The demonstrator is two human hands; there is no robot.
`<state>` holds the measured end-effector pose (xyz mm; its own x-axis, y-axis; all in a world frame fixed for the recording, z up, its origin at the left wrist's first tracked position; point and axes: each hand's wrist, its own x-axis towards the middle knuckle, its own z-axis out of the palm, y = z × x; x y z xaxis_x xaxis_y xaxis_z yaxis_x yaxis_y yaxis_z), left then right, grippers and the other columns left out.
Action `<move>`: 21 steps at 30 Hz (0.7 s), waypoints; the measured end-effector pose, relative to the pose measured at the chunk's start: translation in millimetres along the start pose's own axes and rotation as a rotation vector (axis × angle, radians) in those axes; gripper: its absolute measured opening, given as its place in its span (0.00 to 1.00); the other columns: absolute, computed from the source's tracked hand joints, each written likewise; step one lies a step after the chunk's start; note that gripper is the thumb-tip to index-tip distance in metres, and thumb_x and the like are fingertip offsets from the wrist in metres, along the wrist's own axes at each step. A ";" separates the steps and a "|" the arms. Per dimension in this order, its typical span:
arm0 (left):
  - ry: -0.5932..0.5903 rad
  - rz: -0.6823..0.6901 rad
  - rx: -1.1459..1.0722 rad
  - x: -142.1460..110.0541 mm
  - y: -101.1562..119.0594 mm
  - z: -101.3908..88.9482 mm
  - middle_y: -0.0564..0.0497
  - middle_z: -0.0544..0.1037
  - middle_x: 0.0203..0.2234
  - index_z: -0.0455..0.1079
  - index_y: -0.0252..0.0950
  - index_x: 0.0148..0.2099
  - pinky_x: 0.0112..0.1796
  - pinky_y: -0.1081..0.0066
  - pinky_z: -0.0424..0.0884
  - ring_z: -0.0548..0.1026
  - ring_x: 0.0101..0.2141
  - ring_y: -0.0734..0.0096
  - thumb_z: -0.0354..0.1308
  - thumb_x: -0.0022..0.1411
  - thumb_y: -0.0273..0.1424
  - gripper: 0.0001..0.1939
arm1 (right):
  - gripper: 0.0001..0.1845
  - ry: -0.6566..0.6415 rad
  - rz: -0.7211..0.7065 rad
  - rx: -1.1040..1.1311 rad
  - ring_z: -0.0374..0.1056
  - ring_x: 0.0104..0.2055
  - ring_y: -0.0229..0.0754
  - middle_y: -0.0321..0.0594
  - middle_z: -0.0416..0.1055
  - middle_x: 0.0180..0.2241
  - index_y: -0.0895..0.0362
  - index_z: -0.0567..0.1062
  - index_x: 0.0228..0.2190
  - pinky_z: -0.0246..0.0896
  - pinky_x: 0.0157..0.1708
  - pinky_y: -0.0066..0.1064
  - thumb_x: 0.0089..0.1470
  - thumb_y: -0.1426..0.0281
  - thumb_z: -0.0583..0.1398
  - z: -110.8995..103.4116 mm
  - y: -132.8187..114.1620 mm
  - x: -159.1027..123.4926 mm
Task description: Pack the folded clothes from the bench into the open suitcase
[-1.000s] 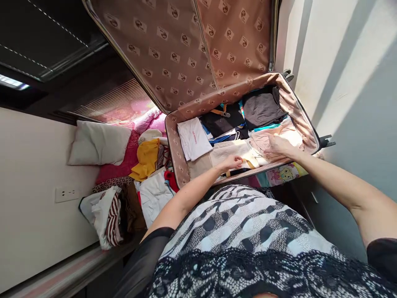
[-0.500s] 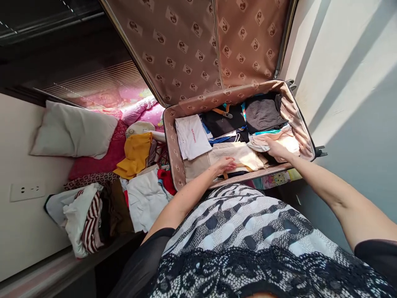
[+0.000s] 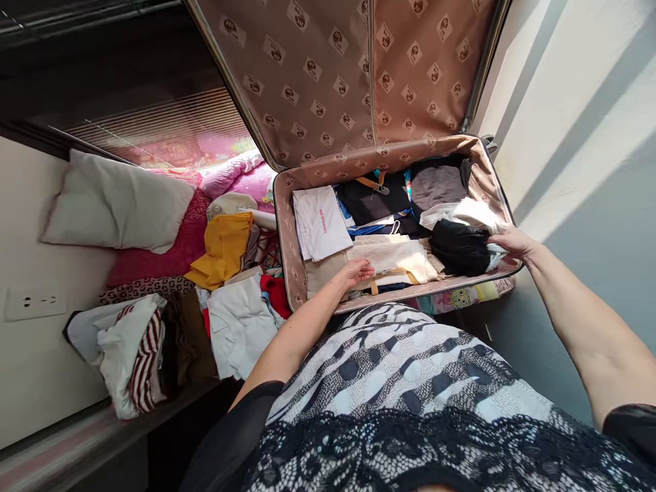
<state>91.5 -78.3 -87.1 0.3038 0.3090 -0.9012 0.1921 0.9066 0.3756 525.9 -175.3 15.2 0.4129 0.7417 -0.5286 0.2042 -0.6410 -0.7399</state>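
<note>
An open suitcase [image 3: 287, 225] with brown patterned lining lies on the bed, its lid [image 3: 333, 75] standing up behind. My left hand [image 3: 356, 272] rests flat, fingers out, on a folded cream garment [image 3: 394, 256] near the front edge. At the case's right end my right hand [image 3: 510, 240] grips a pile of light clothes [image 3: 469, 213] and holds it lifted back, with a black garment [image 3: 458, 249] showing beneath. A folded white piece [image 3: 322, 229], dark clothes [image 3: 372, 198] and a grey garment [image 3: 438, 183] fill the rest.
Left of the case the bed holds a yellow garment [image 3: 225, 249], a white shirt [image 3: 238, 324], a red item [image 3: 274, 290], a striped heap [image 3: 138, 348] and a white pillow [image 3: 117, 201]. A wall with a socket [image 3: 33, 304] is at left; a pale wall [image 3: 579, 116] at right.
My right hand has moved to the case's right end and pulled the light clothes up and back, uncovering a black garment. My left hand slid slightly left on the cream garment.
</note>
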 end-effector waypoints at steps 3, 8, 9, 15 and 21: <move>-0.004 -0.009 -0.017 1.1 -0.2 -0.3 0.47 0.81 0.31 0.71 0.33 0.44 0.36 0.76 0.76 0.81 0.30 0.73 0.59 0.75 0.28 0.03 | 0.23 -0.040 0.033 0.295 0.73 0.33 0.41 0.42 0.80 0.33 0.58 0.77 0.37 0.71 0.38 0.32 0.34 0.79 0.70 7.5 1.2 -1.2; -0.007 -0.018 -0.025 -2.4 2.3 2.7 0.47 0.81 0.30 0.71 0.34 0.44 0.36 0.75 0.76 0.80 0.30 0.73 0.58 0.75 0.28 0.04 | 0.21 -0.018 0.109 0.341 0.70 0.28 0.39 0.38 0.76 0.26 0.59 0.76 0.32 0.68 0.31 0.29 0.29 0.79 0.69 42.0 -1.1 -8.9; -0.019 -0.021 -0.023 -4.0 3.1 5.7 0.47 0.81 0.30 0.71 0.34 0.44 0.36 0.75 0.76 0.81 0.30 0.73 0.57 0.76 0.28 0.04 | 0.20 -0.020 0.119 0.343 0.69 0.27 0.39 0.38 0.76 0.25 0.59 0.75 0.31 0.67 0.30 0.29 0.29 0.79 0.69 46.6 -2.6 -11.1; -0.281 0.004 0.004 -9.7 14.4 40.9 0.44 0.83 0.36 0.73 0.34 0.48 0.41 0.71 0.78 0.83 0.35 0.69 0.64 0.73 0.32 0.07 | 0.25 0.007 0.046 0.480 0.73 0.29 0.42 0.40 0.79 0.29 0.56 0.77 0.36 0.69 0.32 0.32 0.31 0.74 0.72 36.9 -31.0 -34.4; -0.362 0.009 -0.057 9.1 18.6 83.2 0.44 0.81 0.34 0.71 0.35 0.43 0.47 0.64 0.80 0.83 0.38 0.65 0.55 0.77 0.40 0.13 | 0.31 0.102 -0.138 0.625 0.80 0.38 0.53 0.41 0.81 0.33 0.53 0.78 0.40 0.78 0.43 0.46 0.27 0.71 0.73 21.9 -97.0 -80.1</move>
<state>175.5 -82.6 -70.3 0.6177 0.2051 -0.7592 0.1383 0.9220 0.3616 453.6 -168.2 120.1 0.5080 0.7671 -0.3919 -0.2809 -0.2826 -0.9172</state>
